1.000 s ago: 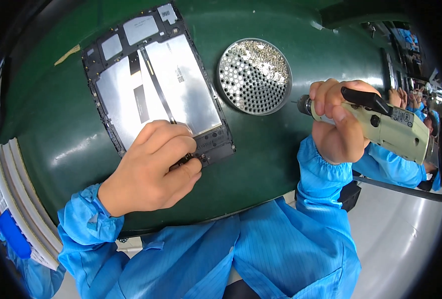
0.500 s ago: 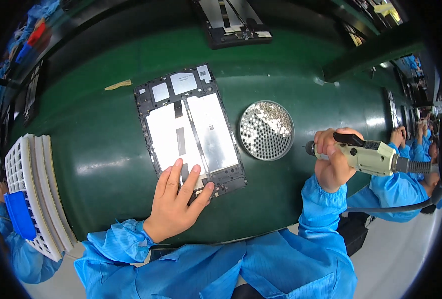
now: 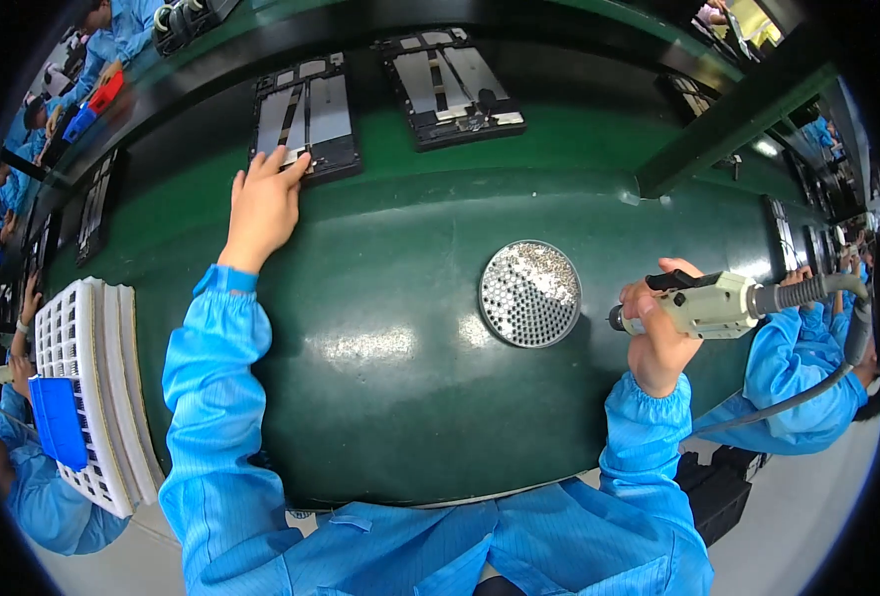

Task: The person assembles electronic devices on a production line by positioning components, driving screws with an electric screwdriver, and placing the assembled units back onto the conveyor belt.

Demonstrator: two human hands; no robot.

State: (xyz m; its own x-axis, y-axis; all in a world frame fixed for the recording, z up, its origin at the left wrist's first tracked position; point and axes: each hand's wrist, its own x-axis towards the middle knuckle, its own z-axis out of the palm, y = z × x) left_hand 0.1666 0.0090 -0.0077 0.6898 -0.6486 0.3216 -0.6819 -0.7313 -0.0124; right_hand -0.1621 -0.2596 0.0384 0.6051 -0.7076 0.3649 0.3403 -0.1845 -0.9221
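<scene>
My left hand (image 3: 263,214) reaches to the far left of the bench, its fingers spread and resting on the near end of an opened tablet (image 3: 306,117). This tablet has a black frame, silver battery panels and a dark ribbon cable down the middle. My right hand (image 3: 659,323) is wrapped around a pale green electric screwdriver (image 3: 713,306) with a black lever, its tip pointing left. Just left of that tip sits a round tray (image 3: 530,295) full of holes, with small silver screws heaped at its upper right part.
A second opened tablet (image 3: 455,89) lies at the back, right of the first. White foam trays (image 3: 112,397) with a blue piece (image 3: 60,422) stand at the left edge. A dark green post (image 3: 738,124) rises at back right. The screwdriver's cable (image 3: 807,397) trails right. Co-workers sit on both sides.
The tablet that lay in front of me is now at the back left, with my left hand still on it. My right hand keeps hold of the screwdriver. The view has tilted up slightly.
</scene>
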